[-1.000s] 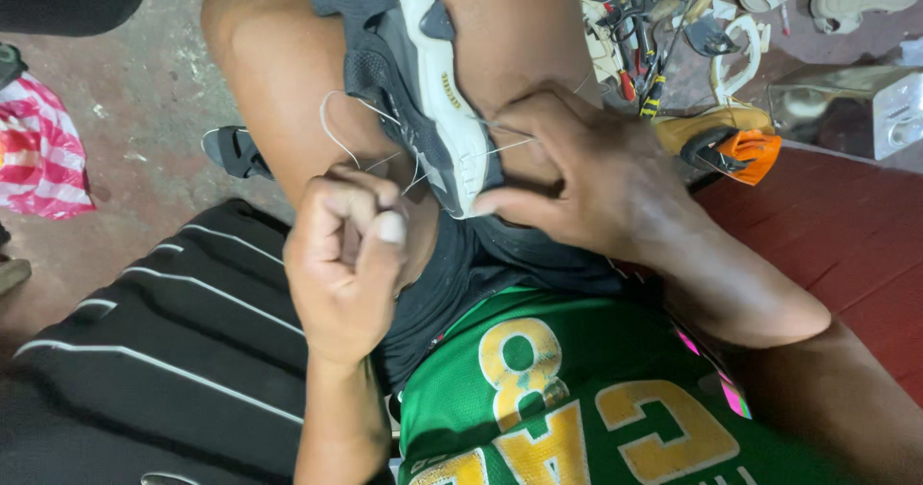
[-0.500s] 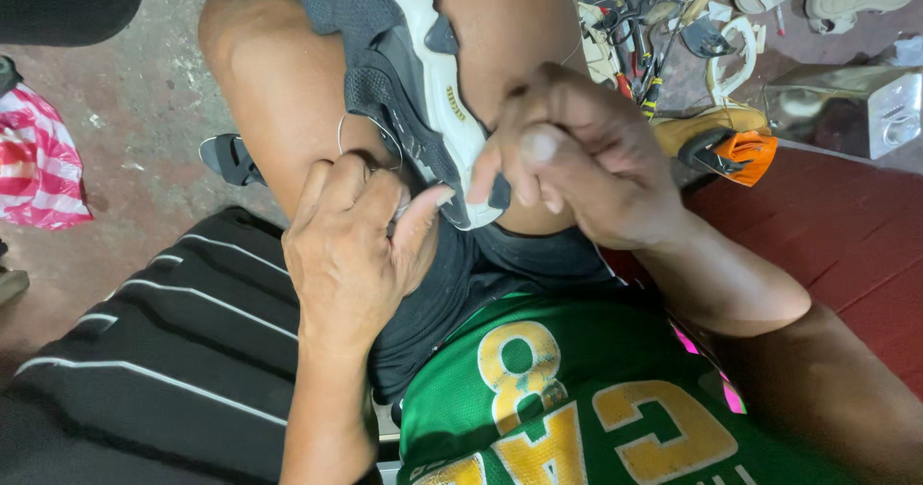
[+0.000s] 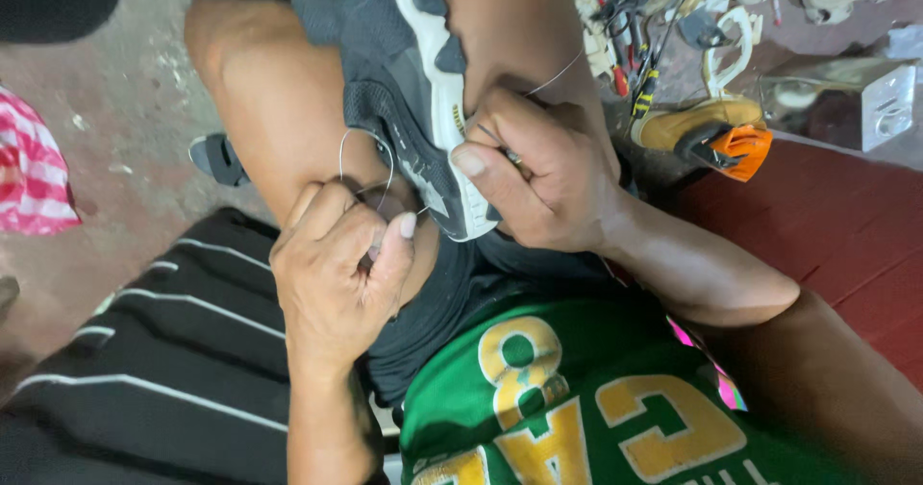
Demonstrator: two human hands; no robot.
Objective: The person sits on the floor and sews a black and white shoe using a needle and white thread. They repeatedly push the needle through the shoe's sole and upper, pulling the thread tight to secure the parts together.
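A dark grey sneaker (image 3: 385, 72) with a white sole (image 3: 444, 129) is clamped between my bare knees, sole edge facing up. My left hand (image 3: 341, 269) is closed on a loop of pale thread (image 3: 365, 153) beside the shoe's mesh upper. My right hand (image 3: 538, 173) presses against the white sole, fingers pinched on a thin metal tool whose tip is hidden, with a strand of thread running up from it toward my right knee. Both hands touch the shoe.
A black cloth with white stripes (image 3: 163, 370) lies at lower left. A pink striped bag (image 3: 29, 173) sits at the left edge. Tools, a tan and orange shoe (image 3: 707, 129) and a clear box (image 3: 865, 96) crowd the upper right beside a red surface (image 3: 836, 245).
My left hand has slid down and closed tighter on the thread loop. My right hand has shifted up onto the white sole and pinched at its edge.
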